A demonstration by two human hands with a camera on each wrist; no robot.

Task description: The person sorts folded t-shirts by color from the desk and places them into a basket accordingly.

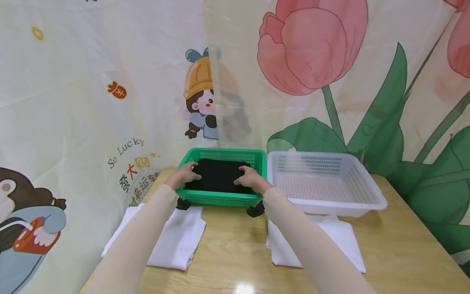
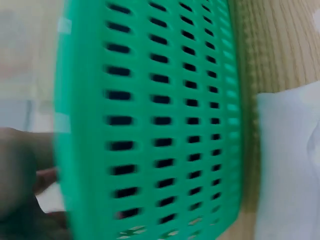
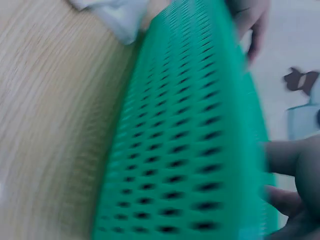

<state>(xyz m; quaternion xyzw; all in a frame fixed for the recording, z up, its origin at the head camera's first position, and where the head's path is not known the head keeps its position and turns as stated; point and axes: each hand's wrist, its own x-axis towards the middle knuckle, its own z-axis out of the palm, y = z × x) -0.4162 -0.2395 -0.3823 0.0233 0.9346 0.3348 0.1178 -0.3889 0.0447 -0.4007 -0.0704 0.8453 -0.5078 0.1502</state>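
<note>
A black folded cloth (image 1: 216, 175) lies in a green perforated basket (image 1: 220, 199) at the back of the table. My left hand (image 1: 183, 174) reaches over the basket's left side, thumb and fingers spread apart at the cloth's left edge. At the cloth's right edge is my right hand (image 1: 251, 179), its thumb also apart from its fingers. Whether the fingertips press on the cloth is too small to tell. In the right wrist view the right-hand fingers (image 3: 285, 157) show past the basket rim. The left wrist view is mostly basket wall (image 2: 165, 120), with the left hand blurred at the edge.
A white perforated basket (image 1: 330, 206) stands right beside the green one. White folded cloths lie on the wooden table (image 1: 235, 241), one at left (image 1: 176, 241) and one at right (image 1: 341, 245). A printed curtain (image 1: 235, 73) hangs close behind.
</note>
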